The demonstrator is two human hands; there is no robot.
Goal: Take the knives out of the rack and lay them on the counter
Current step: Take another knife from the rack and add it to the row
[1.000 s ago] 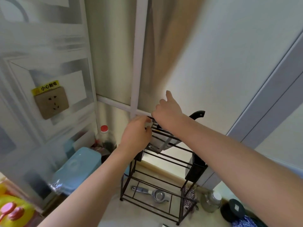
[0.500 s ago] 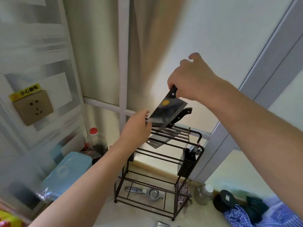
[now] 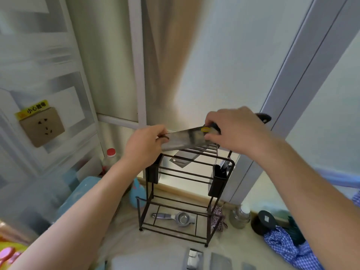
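My right hand [image 3: 235,131] grips the black handle of a cleaver [image 3: 185,140]. Its broad steel blade lies nearly level just above the top of the black wire rack [image 3: 194,173], pointing left. My left hand [image 3: 145,146] is closed on the rack's top left corner, its fingertips right beside the blade's far end. A second cleaver [image 3: 183,160] still hangs in the rack's top slots. Its black handle [image 3: 263,117] sticks out behind my right hand.
The rack stands on a pale counter [image 3: 124,238] and a metal squeezer [image 3: 175,217] lies on its bottom shelf. A black holder [image 3: 217,182] hangs on its right side. Left: a red-capped bottle [image 3: 111,155], a blue container [image 3: 81,193]. Right: a jar [image 3: 240,215], a checked cloth [image 3: 288,248].
My right hand pulled the cleaver up out of the rack, then brought it down and turned its blade level over the rack top. My left hand stayed on the rack.
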